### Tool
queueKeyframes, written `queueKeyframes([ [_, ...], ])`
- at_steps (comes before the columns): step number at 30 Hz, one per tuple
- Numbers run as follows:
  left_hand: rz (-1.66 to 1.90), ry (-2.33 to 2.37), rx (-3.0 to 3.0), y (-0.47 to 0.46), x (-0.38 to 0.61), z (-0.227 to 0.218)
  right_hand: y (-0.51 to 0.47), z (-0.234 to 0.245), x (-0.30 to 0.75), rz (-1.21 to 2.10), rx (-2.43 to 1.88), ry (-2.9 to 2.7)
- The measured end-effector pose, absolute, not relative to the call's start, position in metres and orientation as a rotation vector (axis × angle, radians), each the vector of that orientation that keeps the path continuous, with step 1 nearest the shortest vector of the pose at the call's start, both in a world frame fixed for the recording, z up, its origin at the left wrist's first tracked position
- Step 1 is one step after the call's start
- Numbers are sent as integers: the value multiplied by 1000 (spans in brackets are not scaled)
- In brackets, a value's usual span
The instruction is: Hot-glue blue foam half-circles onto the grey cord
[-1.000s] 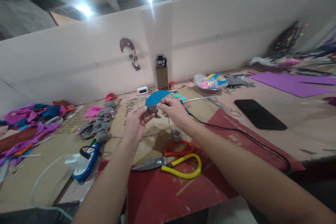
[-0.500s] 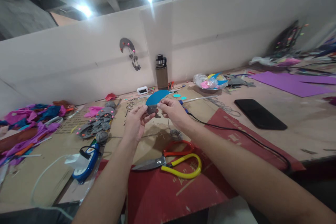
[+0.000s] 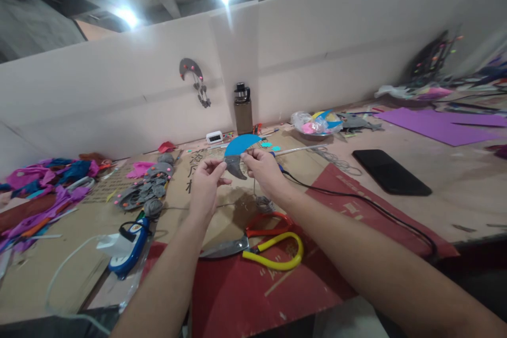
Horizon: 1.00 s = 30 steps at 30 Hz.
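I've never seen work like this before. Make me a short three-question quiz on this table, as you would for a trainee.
1. Multiple choice: What covers the lower part of the flat, bright blue crescent that the right hand holds? A) grey yarn B) clear plastic C) red string

2. True or false: The metal scissors with red and yellow handles lie unheld.

3. Fill in: The black, rectangular phone lies to the ____ of the scissors.

Key: 1. A; 2. True; 3. right.
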<state>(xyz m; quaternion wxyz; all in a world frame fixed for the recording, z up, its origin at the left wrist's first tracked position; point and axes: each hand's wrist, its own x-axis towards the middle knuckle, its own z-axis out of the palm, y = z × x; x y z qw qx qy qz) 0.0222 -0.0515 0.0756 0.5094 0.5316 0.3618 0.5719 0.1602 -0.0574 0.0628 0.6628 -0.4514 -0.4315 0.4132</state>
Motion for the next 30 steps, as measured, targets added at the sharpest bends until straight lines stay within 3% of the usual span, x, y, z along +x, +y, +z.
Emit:
queueKeyframes([
  [4, 1566, 1156, 1757, -55, 23, 72, -61, 64, 159, 754, -1129, -1046],
  [9, 1381, 1232, 2069, -58, 28, 67, -72, 68, 153, 563, -1206, -1234],
  [19, 1394, 995, 1671, -55, 29, 62, -83, 72, 149, 330, -1168, -1545],
  [30, 1370, 987, 1410, -51, 29, 64, -78, 66, 152, 350, -1149, -1474],
])
